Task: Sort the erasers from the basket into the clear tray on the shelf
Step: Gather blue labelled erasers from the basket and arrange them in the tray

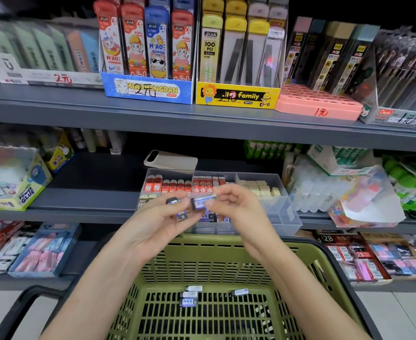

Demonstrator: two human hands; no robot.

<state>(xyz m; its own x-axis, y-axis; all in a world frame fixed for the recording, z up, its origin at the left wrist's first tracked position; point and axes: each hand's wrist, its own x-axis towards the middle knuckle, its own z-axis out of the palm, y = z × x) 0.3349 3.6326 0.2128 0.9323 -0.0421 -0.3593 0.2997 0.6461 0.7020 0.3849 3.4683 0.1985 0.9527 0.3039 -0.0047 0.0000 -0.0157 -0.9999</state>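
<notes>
A green plastic basket sits below the shelf with several blue-and-black wrapped erasers on its bottom, one apart at the right. The clear divided tray stands on the middle shelf, holding red erasers at the back and beige ones at the right. Above the basket and in front of the tray, my left hand grips several blue erasers. My right hand pinches another blue eraser between thumb and fingers, close to the left hand.
A white phone lies on the shelf behind the tray. A Power Glue box stands at the left, glue sticks and bags at the right. Pencil-lead boxes fill the upper shelf. Eraser packs line the lower shelf.
</notes>
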